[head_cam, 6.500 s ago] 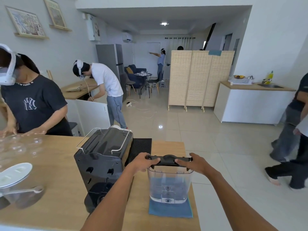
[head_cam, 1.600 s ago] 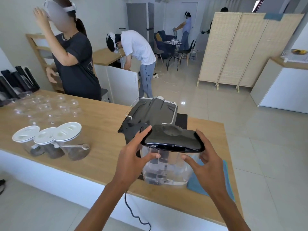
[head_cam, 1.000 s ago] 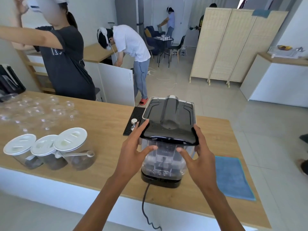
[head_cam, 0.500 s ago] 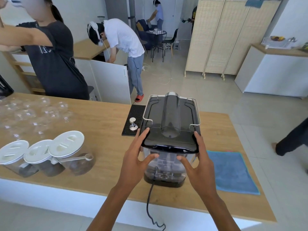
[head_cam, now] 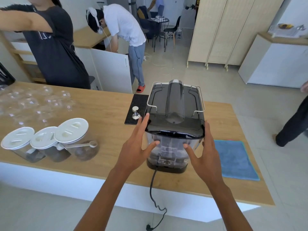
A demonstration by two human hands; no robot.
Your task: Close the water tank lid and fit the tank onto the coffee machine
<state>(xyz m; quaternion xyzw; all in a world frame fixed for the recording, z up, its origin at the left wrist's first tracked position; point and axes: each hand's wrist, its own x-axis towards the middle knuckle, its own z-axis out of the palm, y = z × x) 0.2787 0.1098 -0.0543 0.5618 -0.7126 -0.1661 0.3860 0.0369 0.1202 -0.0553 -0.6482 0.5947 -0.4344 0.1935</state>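
The black coffee machine (head_cam: 175, 100) stands on the wooden counter (head_cam: 103, 110) with its back towards me. The clear water tank (head_cam: 171, 147) sits upright against that back, on the machine's black base. Its glossy black lid (head_cam: 175, 129) lies closed on top, level with the machine's top. My left hand (head_cam: 135, 147) holds the tank's left side, fingers along the lid edge and thumb on the clear front. My right hand (head_cam: 203, 152) mirrors it on the right side.
A blue cloth (head_cam: 233, 157) lies right of the machine. A black mat (head_cam: 138, 100) with a metal tamper (head_cam: 135, 112) is to its left. Three white-lidded jars (head_cam: 71, 140) and several glasses (head_cam: 33, 102) stand further left. A power cord (head_cam: 153, 189) hangs over the near edge. People stand behind the counter.
Both hands carried the tank from the blue cloth to the machine's back and set it down onto the base. Over the last half second they barely moved.
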